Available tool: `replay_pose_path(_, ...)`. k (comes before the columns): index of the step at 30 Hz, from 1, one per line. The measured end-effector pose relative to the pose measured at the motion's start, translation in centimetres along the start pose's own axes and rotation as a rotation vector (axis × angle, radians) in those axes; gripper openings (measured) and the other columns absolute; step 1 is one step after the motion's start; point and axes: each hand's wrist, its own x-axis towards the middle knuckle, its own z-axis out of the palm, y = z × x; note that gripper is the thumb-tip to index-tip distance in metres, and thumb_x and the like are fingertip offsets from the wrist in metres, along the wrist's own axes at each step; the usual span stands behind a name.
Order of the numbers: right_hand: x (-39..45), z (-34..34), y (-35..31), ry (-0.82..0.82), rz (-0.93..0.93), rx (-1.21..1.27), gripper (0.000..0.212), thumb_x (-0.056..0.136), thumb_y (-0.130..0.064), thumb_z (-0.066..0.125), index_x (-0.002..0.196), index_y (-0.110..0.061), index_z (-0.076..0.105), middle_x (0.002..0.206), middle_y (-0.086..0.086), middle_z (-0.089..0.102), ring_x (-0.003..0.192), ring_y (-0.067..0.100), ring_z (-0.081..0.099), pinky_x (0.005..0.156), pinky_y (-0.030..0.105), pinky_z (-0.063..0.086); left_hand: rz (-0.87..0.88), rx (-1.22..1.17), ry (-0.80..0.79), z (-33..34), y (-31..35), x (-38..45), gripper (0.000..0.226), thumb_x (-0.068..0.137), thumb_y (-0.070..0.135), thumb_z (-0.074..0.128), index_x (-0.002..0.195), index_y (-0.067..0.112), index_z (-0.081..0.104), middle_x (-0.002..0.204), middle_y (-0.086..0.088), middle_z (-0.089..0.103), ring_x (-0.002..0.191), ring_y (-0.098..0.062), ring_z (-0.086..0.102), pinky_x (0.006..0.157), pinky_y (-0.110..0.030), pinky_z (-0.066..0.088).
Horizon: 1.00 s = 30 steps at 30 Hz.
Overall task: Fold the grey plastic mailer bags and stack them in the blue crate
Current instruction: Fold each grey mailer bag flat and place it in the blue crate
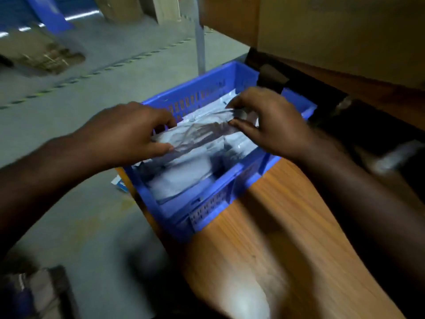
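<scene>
A blue crate (232,72) stands at the left end of a wooden table, with grey mailer bags (184,173) lying inside it. Over the crate I hold a folded grey mailer bag (202,132) stretched between both hands. My left hand (128,134) pinches its left end between thumb and curled fingers. My right hand (266,123) pinches its right end the same way. The view is blurred by motion.
The wooden table (264,249) runs toward me on the right. A brown cardboard box (322,31) and dark objects sit behind the crate at the right. Grey floor lies to the left, with a small blue and white packet (120,183) beside the crate.
</scene>
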Motion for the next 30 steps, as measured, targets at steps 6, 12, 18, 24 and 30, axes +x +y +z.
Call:
replay_pose_path(6,3.3,5.2,1.4,-0.374,0.0,0.022,0.027,0.088,-0.027,0.078,0.113,-0.021,0.07,0.112,0.0,0.07,0.104,0.024,0.066,0.083,0.033,0.047,-0.053,0.064,-0.289,5.3,-2.4,1.7,0.03,0.083,0.061,0.072,0.095,0.038,0.056,0.09,0.019,0.067,0.088,-0.011,0.06,0.076,-0.028,0.05)
replay_pose_path(12,3.4,8.3,1.5,-0.547,0.018,0.022,0.025,0.084,-0.024,0.078,0.109,-0.023,0.069,0.111,-0.003,0.07,0.102,0.023,0.065,0.086,0.037,0.051,-0.081,0.056,-0.399,8.7,-3.2,2.8,0.026,0.079,0.055,0.071,0.076,0.034,0.055,0.08,0.012,0.061,0.083,-0.014,0.062,0.072,-0.03,0.052)
replay_pose_path(18,3.7,11.3,2.5,-0.561,-0.266,-0.303,0.024,0.074,-0.024,0.077,0.097,-0.027,0.07,0.097,-0.003,0.063,0.092,0.026,0.056,0.064,0.036,0.045,-0.001,0.14,-0.379,10.3,-3.4,3.8,0.022,0.085,0.044,0.064,0.074,0.032,0.049,0.081,0.009,0.052,0.087,-0.019,0.061,0.068,-0.029,0.043)
replay_pose_path(24,4.2,10.8,3.2,-0.695,-0.194,-0.366,0.014,0.076,-0.027,0.071,0.088,-0.019,0.069,0.096,0.003,0.066,0.098,0.032,0.059,0.069,0.039,0.047,-0.022,-0.089,-0.496,11.1,-4.8,4.6,0.036,0.08,0.063,0.074,0.08,0.029,0.061,0.077,0.015,0.063,0.081,-0.009,0.06,0.072,-0.03,0.049)
replay_pose_path(30,5.2,10.5,2.7,-0.622,-0.109,-0.279,0.008,0.081,-0.026,0.073,0.089,-0.025,0.07,0.102,-0.003,0.066,0.098,0.025,0.063,0.062,0.032,0.038,0.047,0.185,-0.514,11.1,-4.1,4.9,0.052,0.071,0.065,0.08,0.073,0.024,0.047,0.073,0.008,0.052,0.073,-0.016,0.056,0.056,-0.026,0.039)
